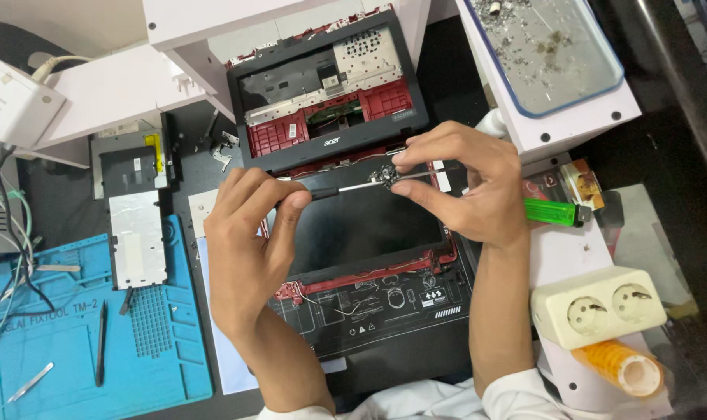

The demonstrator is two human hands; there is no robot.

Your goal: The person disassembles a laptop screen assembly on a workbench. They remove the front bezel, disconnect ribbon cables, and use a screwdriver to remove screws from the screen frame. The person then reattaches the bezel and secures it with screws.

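Where hands [353, 210] work, a black desk [447, 62] lies cluttered.

Opened red-and-black laptop chassis [330, 93] at centre; left hand [248, 241] grips a black-handled slim screwdriver [345, 189], its tip at the small round black component [386, 176] pinched by the right hand [466, 183]. Blue silicone repair mat [65, 342] at 8 o'clock; green plastic lighter [554, 211] at 3 o'clock; cream double socket block [598, 305] at 4 o'clock.

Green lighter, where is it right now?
In the head view, the green plastic lighter lies on the person's right side, just past the right hand, above the cream double socket block.
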